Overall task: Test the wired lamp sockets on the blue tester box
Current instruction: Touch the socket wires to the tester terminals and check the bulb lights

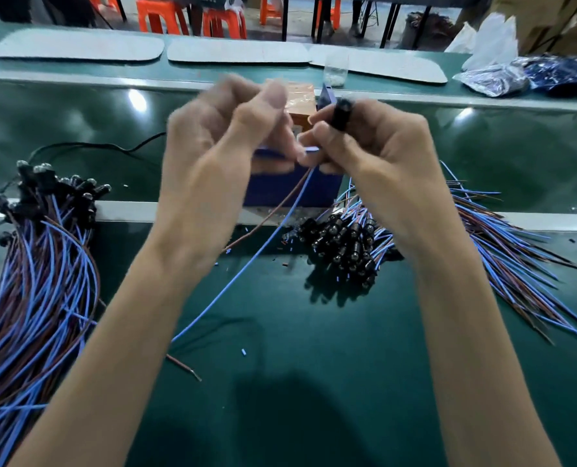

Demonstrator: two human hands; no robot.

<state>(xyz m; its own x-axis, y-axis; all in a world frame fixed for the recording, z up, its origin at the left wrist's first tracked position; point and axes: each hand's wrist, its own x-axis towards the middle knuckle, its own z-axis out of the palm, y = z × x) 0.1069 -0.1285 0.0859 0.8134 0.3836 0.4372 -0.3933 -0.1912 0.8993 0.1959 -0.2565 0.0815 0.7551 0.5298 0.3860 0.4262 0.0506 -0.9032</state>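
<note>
The right hand (364, 143) grips one black socket (340, 114), its wires (267, 244) trailing toward 7 o'clock over the blue box (290, 188); the blurred left hand (219, 129) looks closed, on what I cannot tell. Judging by the bundles at 9 o'clock (44, 264) and 3 o'clock (347, 244), work is midway. A green bench (314, 365) carries it all, with orange stools (226, 21) at 12.

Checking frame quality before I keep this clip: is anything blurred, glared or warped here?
Head view: the left hand is motion-blurred, the right hand and its black socket softer; lamp glare spots sit on the green table farther back; wide-angle bending curves the table edges; the wire piles stay sharp.
</note>
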